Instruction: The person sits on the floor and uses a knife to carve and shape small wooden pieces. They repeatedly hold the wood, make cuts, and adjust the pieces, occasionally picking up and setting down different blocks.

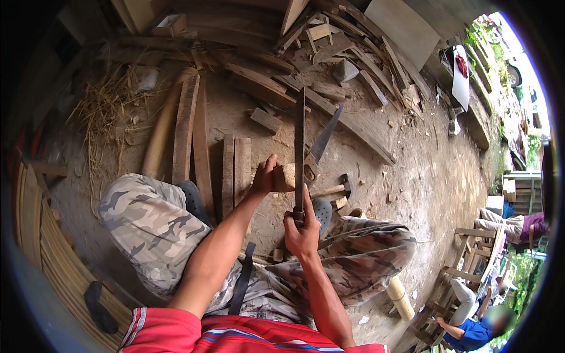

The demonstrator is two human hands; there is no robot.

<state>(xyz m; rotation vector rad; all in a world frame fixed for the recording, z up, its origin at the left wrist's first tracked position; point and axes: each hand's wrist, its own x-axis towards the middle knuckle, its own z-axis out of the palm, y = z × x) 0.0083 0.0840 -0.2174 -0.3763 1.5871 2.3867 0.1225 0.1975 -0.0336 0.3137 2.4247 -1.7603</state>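
My left hand (266, 176) grips a small wooden block (285, 177) out in front of my lap. In my right hand (302, 230) is the handle of a long-bladed tool (301, 141), narrow and dark, pointing away from me. Its blade passes along the right end of the block; whether they touch, I cannot tell. Whether it is a file or a knife seen edge-on is unclear. Just beyond, a handsaw (325, 138) lies on the ground, its wooden handle partly behind the blade. A hammer (346, 186) rests to the right of the block.
Two short boards (235, 170) lie left of my left hand, with longer planks (187, 129) beyond. A scrap wood pile (347, 53) fills the far side. Straw (109, 106) is at far left. A bamboo piece (401, 299) lies by my right knee. People (471, 332) sit at right.
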